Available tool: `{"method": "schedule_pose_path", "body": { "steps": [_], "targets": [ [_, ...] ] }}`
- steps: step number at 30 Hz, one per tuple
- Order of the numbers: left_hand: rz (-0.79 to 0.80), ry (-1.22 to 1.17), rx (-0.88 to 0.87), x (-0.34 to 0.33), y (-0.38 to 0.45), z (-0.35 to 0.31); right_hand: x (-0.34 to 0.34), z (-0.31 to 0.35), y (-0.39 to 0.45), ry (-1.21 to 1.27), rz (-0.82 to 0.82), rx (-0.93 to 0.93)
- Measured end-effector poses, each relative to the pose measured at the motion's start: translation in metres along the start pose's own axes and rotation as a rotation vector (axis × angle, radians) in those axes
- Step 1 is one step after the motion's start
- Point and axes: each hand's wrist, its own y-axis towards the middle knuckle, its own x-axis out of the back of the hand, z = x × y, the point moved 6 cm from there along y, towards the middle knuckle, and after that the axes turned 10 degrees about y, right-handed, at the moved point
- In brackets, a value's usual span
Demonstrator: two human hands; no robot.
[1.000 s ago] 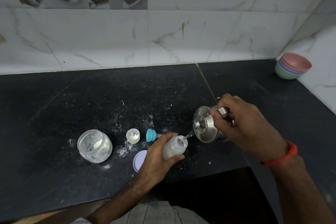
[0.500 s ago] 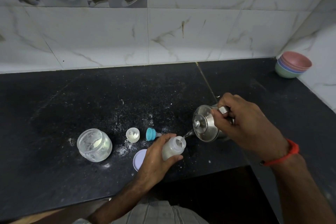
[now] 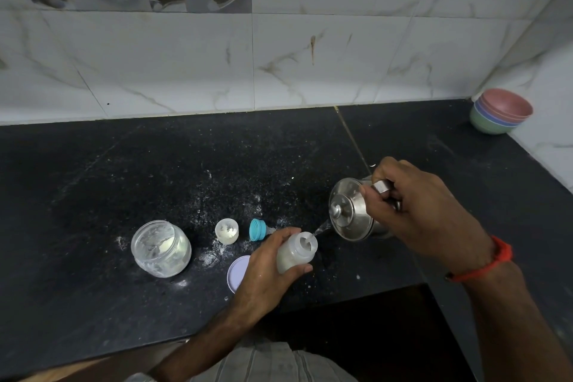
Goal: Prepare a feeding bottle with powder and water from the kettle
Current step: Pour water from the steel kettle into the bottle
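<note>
My left hand (image 3: 265, 270) grips an open white feeding bottle (image 3: 296, 253), tilted with its mouth toward the right. Gripping the handle, my right hand (image 3: 415, 211) tips a small steel kettle (image 3: 350, 214) to the left. A thin stream of water runs from the spout into the bottle's mouth. The bottle holds whitish contents. A glass powder jar (image 3: 160, 248) stands open at the left. Its pale round lid (image 3: 237, 273) lies flat beside my left hand.
A small white cap (image 3: 227, 230) and the blue bottle collar with teat (image 3: 257, 229) lie on the black counter (image 3: 93, 180) behind the bottle. Spilled powder dusts the counter around them. Stacked coloured bowls (image 3: 499, 115) sit in the far right corner. The counter's front edge steps back below the kettle.
Almost nothing differs. Both hands hold their poses and water keeps running from the kettle into the bottle.
</note>
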Motion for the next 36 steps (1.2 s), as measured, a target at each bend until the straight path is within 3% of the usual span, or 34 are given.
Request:
{"method": "schedule_pose_path", "body": {
  "steps": [29,36],
  "targets": [
    [0.020,0.003,0.006,-0.001,0.009,-0.002,0.010,-0.001,0.004,-0.014,-0.046,0.002],
    [-0.017,-0.065,0.010,0.008,0.008,-0.012,0.005,-0.019,-0.004,0.169,-0.147,-0.077]
  ]
}}
